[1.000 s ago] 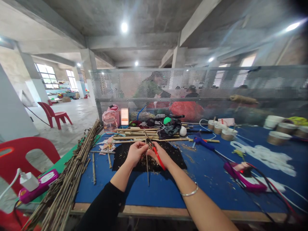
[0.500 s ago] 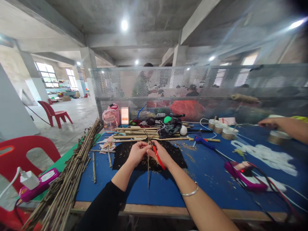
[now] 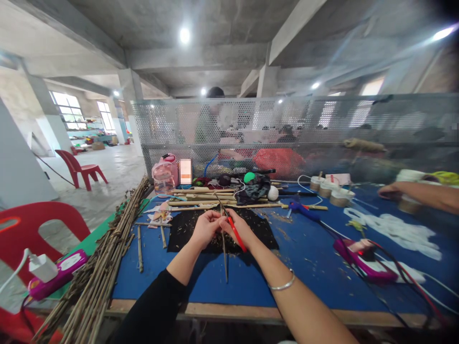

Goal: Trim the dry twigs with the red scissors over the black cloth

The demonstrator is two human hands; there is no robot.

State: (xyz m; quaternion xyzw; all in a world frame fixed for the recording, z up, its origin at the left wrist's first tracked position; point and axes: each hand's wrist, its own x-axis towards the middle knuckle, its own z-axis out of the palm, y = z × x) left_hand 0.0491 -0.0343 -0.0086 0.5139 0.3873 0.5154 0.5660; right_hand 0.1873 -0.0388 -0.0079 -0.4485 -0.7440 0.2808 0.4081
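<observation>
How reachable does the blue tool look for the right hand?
Probably yes: only black cloth and littered blue tabletop seem to separate the right hand from the blue tool, though red-handled scissors occupy its grip.

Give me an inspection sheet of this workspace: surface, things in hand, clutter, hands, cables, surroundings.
Surface: blue tabletop, with a black mat under the hands.
Things in hand: thin stick and red-handled scissors; blade contact with the stick can't be told.
Clutter: loose scraps on tabletop and mat; bundle of stems along the left side.
Hands: left hand pinches the stick; right hand holds the scissors.
Cables: wires around the right-side purple power strip; white charger with a cable at left.
Surroundings: perforated metal screen behind the table; red chair at left; another person's hand at far right.
</observation>
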